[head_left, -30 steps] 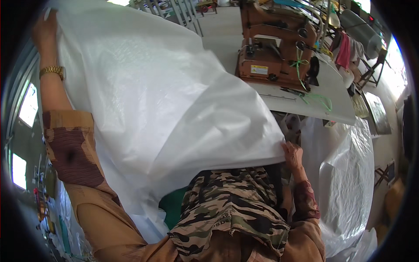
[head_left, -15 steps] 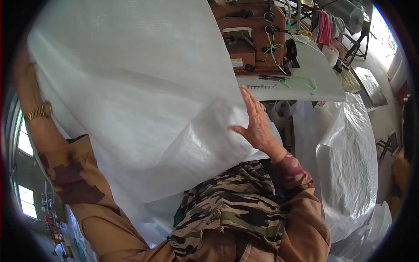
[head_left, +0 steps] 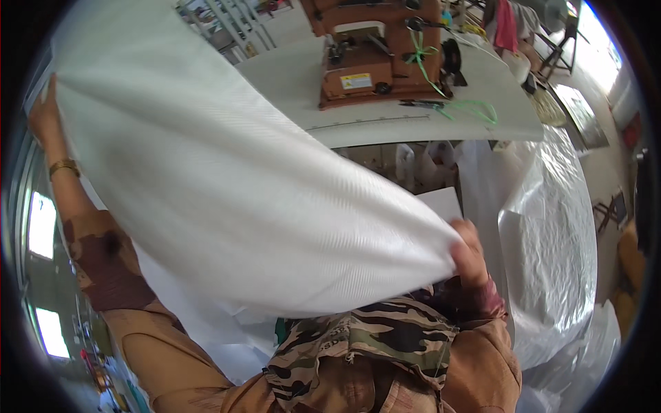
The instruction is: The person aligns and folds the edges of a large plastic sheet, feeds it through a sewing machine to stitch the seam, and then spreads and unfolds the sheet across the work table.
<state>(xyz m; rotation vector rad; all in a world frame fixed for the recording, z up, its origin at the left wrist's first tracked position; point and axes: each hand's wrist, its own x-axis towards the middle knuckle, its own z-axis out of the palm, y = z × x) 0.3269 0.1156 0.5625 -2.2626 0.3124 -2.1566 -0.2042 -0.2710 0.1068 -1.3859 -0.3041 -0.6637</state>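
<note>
A large white woven plastic sheet [head_left: 255, 186] is stretched between my two hands, over my lap and part of the table. At the far left, my left hand [head_left: 45, 118] grips its edge, where creases run together; some fingers are hidden. My right hand [head_left: 471, 255], slightly blurred, is closed around the gathered right corner, close to my body. Past the sheet, a brown sewing machine [head_left: 385, 51] stands on the grey table [head_left: 275, 72]. Small black thread snips [head_left: 421, 104] with a green cord lie in front of it.
Shiny translucent plastic sheeting [head_left: 551, 255] hangs in folds to the right of the table. Clear bags [head_left: 441, 162] sit beneath the table edge. A pink cloth [head_left: 506, 26] hangs at the back right, near a dark metal stand.
My right hand, open over the sheet before, has closed on its corner and moved right and nearer to me. The sheet is pulled taut, uncovering more of the table and sewing machine.
</note>
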